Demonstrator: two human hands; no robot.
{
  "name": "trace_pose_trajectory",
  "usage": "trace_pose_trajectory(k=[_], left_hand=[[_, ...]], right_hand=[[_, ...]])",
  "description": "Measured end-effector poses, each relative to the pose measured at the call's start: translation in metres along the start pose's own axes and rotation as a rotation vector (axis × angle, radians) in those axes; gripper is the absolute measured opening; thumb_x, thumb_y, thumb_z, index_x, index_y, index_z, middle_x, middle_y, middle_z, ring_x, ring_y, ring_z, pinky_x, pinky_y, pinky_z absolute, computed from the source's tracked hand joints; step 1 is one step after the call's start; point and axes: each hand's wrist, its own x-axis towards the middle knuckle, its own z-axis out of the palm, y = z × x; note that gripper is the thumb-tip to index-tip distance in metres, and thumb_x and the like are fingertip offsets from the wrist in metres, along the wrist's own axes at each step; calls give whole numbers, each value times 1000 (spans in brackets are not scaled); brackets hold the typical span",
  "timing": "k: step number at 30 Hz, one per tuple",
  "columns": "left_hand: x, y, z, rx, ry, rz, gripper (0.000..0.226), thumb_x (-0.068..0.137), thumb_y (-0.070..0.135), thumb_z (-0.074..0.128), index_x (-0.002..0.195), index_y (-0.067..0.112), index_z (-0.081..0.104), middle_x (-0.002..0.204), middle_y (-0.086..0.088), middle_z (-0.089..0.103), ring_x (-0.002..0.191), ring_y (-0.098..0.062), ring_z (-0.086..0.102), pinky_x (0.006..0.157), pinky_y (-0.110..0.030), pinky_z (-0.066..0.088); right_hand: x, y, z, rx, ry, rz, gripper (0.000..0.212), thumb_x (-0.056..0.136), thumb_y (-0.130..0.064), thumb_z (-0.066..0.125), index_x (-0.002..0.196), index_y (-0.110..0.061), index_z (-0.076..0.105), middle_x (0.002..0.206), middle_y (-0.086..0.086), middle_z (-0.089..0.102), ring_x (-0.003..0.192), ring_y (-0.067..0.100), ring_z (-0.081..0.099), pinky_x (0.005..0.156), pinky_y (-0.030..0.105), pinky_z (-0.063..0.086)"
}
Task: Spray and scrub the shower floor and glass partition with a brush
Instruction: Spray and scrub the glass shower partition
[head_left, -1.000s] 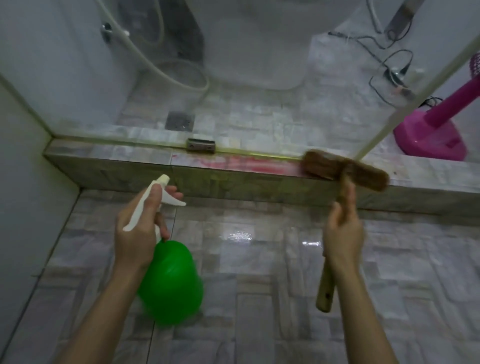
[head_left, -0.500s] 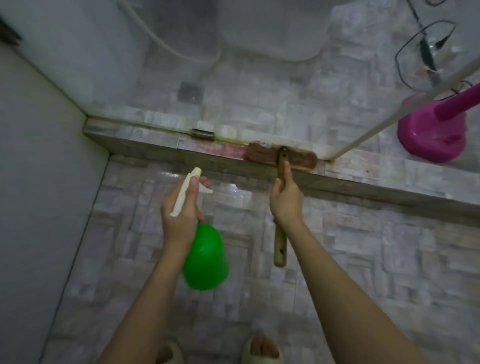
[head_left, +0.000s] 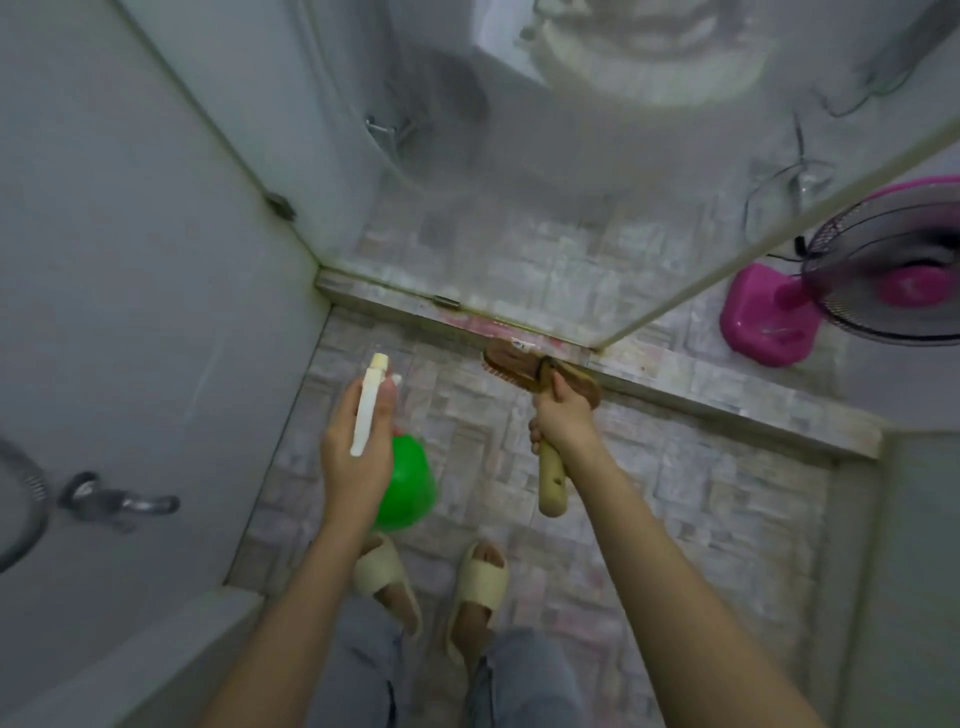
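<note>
Fingers (head_left: 540, 434) of the right hand (head_left: 563, 421) wrap tight around the wooden handle of a scrub brush (head_left: 543, 374), its worn brown head pressed on the stone curb (head_left: 727, 397) at the foot of the glass partition (head_left: 571, 208). Left hand (head_left: 353, 452) grips a spray bottle (head_left: 408, 480), green-bodied with a white trigger head, held above the tiled shower floor (head_left: 649, 493), nozzle pointing toward the curb. A pinkish stain marks the curb by the bristles; a pale smear there may be foam. Beige slippers (head_left: 480, 582) stand below, a pink fan (head_left: 883, 275) beyond the glass.
</note>
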Motion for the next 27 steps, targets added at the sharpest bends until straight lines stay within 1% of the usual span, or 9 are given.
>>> trace_pose_trajectory(k=[3,7,11,15,18,21,22,24,27], left_hand=[[-32,61,-41,-11,72,-3,54,94,57,45,128,22,68,99,6,69,80,-13,59,75,-27,49],[-61,123,-89,-50,116,69,36,98,54,47,122,34,66,112,6,73,86,-17,61,86,-42,52],[-86,167,-132,-75,132,115,23,98,53,48,114,47,64,112,29,71,81,-8,65,80,-21,53],[-108,195,-156,-124,254,140,26,96,38,47,116,40,62,124,3,68,70,4,64,70,-9,50],[-120,196,-164,-149,418,70,36,96,41,46,127,34,62,107,15,71,70,4,63,71,-12,50],[-137,196,-159,-148,604,45,41,98,40,45,129,24,66,89,25,70,71,4,60,69,-11,47],[-144,198,-154,-161,693,42,41,99,36,45,128,19,67,88,19,71,68,4,60,65,-8,46],[-162,203,-144,-208,881,17,34,102,28,45,127,16,65,78,10,66,62,4,60,59,-7,44],[-201,210,-128,-206,1075,-39,37,106,35,43,127,17,67,87,28,70,67,5,60,65,-5,44]], right_hand=[[-72,-40,3,11,-57,-14,58,99,-13,40,152,-29,21,70,6,54,49,18,44,45,28,41],[-145,-84,14,-38,-110,-131,59,99,-16,42,152,-32,20,66,5,51,49,17,45,51,31,43],[-192,-108,35,-166,-139,-319,63,97,-18,44,151,-33,18,64,1,52,51,18,49,56,34,46],[-224,-134,48,-291,-233,-551,61,96,-14,45,151,-32,24,64,0,53,50,16,49,51,35,48],[-236,-158,52,-450,-344,-757,65,94,-13,48,151,-34,24,86,10,68,65,23,60,66,40,52],[-238,-178,53,-547,-501,-952,65,93,-7,51,151,-24,27,117,19,64,100,30,62,87,35,48],[-237,-184,52,-592,-563,-1009,64,93,-7,51,151,-22,27,116,18,65,98,29,62,84,30,47],[-236,-192,52,-724,-678,-1094,64,95,-11,51,150,-29,25,97,13,68,74,19,62,63,19,45],[-241,-191,51,-849,-879,-1156,65,97,-16,49,146,-41,14,71,3,60,49,4,46,47,16,36]])
